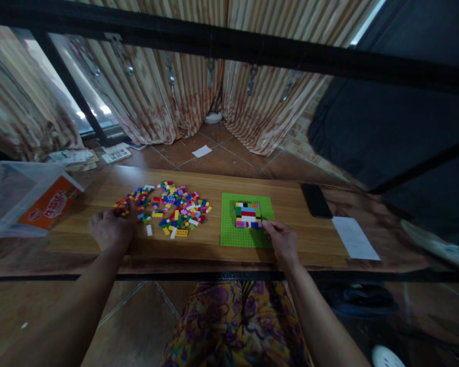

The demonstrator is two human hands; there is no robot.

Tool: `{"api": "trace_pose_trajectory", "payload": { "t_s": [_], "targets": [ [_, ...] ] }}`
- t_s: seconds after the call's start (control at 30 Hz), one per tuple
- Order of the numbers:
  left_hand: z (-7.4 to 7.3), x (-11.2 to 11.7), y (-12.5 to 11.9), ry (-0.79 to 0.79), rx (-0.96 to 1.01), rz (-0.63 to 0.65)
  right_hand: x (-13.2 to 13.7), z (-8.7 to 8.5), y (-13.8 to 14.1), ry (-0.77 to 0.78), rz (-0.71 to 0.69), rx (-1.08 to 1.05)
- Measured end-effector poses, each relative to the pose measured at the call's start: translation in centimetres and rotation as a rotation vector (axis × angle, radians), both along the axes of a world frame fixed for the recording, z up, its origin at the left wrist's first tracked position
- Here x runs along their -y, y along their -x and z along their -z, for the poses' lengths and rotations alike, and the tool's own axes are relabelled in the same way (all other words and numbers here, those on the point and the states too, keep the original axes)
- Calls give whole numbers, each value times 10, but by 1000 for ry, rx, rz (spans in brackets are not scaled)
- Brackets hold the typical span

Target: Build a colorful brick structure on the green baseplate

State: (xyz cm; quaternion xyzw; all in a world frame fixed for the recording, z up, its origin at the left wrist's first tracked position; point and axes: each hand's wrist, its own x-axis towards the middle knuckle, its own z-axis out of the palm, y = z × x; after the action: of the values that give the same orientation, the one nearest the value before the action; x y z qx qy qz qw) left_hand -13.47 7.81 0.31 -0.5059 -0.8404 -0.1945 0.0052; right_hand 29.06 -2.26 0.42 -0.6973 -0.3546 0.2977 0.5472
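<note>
A green baseplate (pixel 229 229) lies on the wooden table (pixel 290 239), with a small block of stacked coloured bricks (pixel 247 214) built on it. My right hand (pixel 282 238) rests on the plate's right edge, its fingertips touching the lower right corner of the brick block. A loose pile of coloured bricks (pixel 172 206) is spread to the left of the plate. My left hand (pixel 110 230) rests curled on the table at the pile's left edge, next to a few bricks; whether it holds one is hidden.
A clear plastic bag with an orange label (pixel 30 201) lies at the table's left end. A black phone (pixel 315 200) and a white paper sheet (pixel 355 237) lie to the right. Curtains and tiled floor are beyond the table.
</note>
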Motion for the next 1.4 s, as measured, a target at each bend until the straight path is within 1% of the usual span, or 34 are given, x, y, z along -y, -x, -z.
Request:
{"api": "trace_pose_trajectory", "payload": {
  "t_s": [0.13,0.2,0.23,0.3,0.37,0.43,0.57,0.67,0.8,0.93,1.03,1.2,1.4],
  "targets": [
    [3,0,2,-22,-2,8,4,-3,-2,-44,135,-127],
    [4,-1,3,-22,2,5,6,-7,3,-73,173,-112],
    [4,-1,3,-26,1,7,7,-10,7,-86,168,-82],
    [4,-1,3,-36,-3,18,9,-16,20,-114,114,-1],
    [4,0,3,-50,-4,25,9,-21,38,-148,2,80],
    [4,1,3,-58,4,20,6,-24,57,-185,-139,151],
    [6,1,3,-70,12,6,-5,-20,94,-192,-408,276],
    [9,1,4,-65,-1,3,-16,-14,113,-173,-513,362],
    [12,0,5,-65,-30,3,-33,-8,131,-153,-569,487],
    [12,0,5,-67,-23,-5,-48,-7,142,-105,-596,620],
    [11,1,4,-62,-15,-9,-55,-7,148,-57,-609,719],
    [14,1,5,-80,-10,-11,-59,-8,152,-12,-616,774],
    [13,1,4,-91,8,-12,-66,-12,152,-18,-686,816]
  ]
}}
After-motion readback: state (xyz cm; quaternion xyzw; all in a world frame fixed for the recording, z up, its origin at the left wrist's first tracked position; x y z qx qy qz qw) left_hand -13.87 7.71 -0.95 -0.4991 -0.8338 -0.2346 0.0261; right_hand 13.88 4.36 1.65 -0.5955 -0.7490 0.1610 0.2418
